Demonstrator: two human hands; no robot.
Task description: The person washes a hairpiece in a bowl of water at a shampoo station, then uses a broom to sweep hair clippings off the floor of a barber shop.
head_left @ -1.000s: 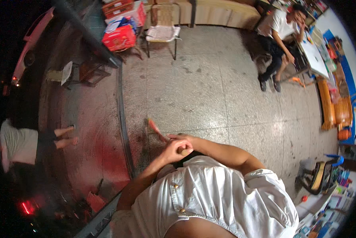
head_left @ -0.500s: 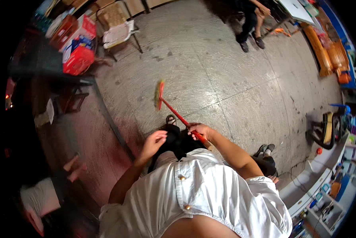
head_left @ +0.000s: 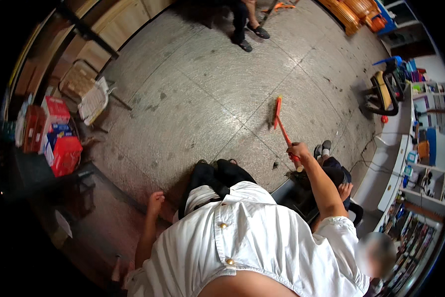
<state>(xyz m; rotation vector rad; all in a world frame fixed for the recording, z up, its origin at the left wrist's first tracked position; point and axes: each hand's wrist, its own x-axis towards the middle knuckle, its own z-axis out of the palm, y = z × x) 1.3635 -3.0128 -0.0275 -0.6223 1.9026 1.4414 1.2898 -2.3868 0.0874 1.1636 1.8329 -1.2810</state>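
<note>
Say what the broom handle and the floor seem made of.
Broom handle: perhaps plastic-coated, given its smooth, even red; the tan end could be bare wood. Floor: likely terrazzo or stone, semi-polished, going by its mottling, straight seams and soft glare.

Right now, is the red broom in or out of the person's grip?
In: the right hand is closed around the handle of the red broom.

Beyond and left of the left fingers (head_left: 157, 196), a pale-seated chair (head_left: 93, 103) is standing and a red box (head_left: 66, 157) is sitting. Far beyond the right fingers (head_left: 295, 149), a person's dark shoes (head_left: 258, 32) are resting on the floor (head_left: 183, 99); rightward of those fingers, a black-and-yellow chair (head_left: 383, 92) and white counter (head_left: 397, 175) are standing.
</note>
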